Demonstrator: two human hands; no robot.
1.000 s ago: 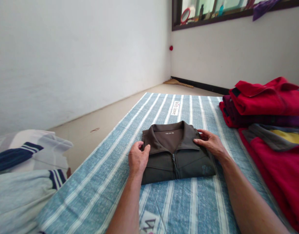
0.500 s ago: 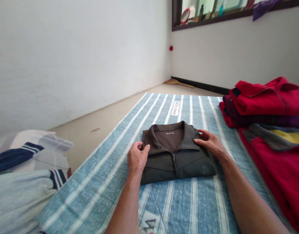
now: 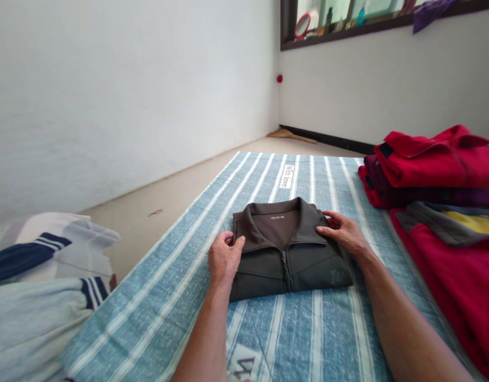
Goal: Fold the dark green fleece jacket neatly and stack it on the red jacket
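A dark grey-brown zip jacket (image 3: 264, 268), folded into a flat rectangle with its collar at the far side, lies on the blue and white striped cloth (image 3: 180, 265). At the jacket's left edge, beside the collar, my left hand (image 3: 225, 255) grips the fabric between thumb and curled fingers. My right hand (image 3: 345, 233) pinches the opposite edge, its thumb on top near the collar tip. Some fingertips of both hands are hidden at the jacket's edges. The front zip is closed up to the spread collar.
Folded red and purple garments (image 3: 435, 159) are stacked at the right, behind a red garment with a grey collar (image 3: 455, 276). Light grey clothing with navy striped cuffs (image 3: 41, 307) lies at the left. A broom (image 3: 292, 135) rests on the floor by the far corner.
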